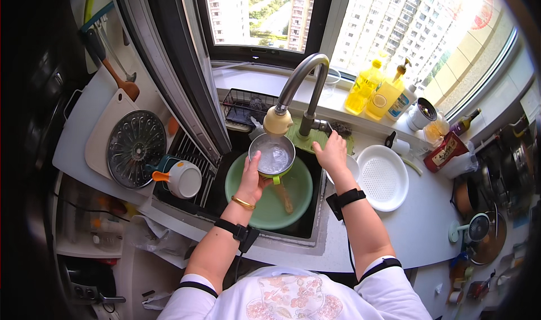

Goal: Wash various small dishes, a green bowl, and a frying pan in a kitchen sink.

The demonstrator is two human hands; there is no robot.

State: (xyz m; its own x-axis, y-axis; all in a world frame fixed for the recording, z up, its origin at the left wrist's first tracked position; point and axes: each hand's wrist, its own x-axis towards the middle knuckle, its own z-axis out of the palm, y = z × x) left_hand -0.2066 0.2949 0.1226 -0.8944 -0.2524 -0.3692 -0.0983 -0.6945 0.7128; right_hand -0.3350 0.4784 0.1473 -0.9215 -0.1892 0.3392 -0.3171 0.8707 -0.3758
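Observation:
My left hand (252, 179) holds a metal-lined bowl with a green outside (271, 154) under the spout of a gooseneck faucet (318, 89). Water stirs inside the bowl, below the cream-coloured spout head (277, 121). Beneath it, a large green basin (270, 218) sits in the dark sink, with a long brownish thing (285, 198) in it that I cannot identify for certain. My right hand (332, 151) is at the faucet's side lever (324, 126), fingertips against its end. A white bowl (351, 169) stands partly hidden behind my right wrist.
Right of the sink lies a white perforated draining plate (383, 178). Yellow soap bottles (385, 96) line the windowsill, near a red packet (446, 151). At left, a white cup with an orange handle (186, 179) stands on a black rack, beside a round patterned metal lid (136, 149).

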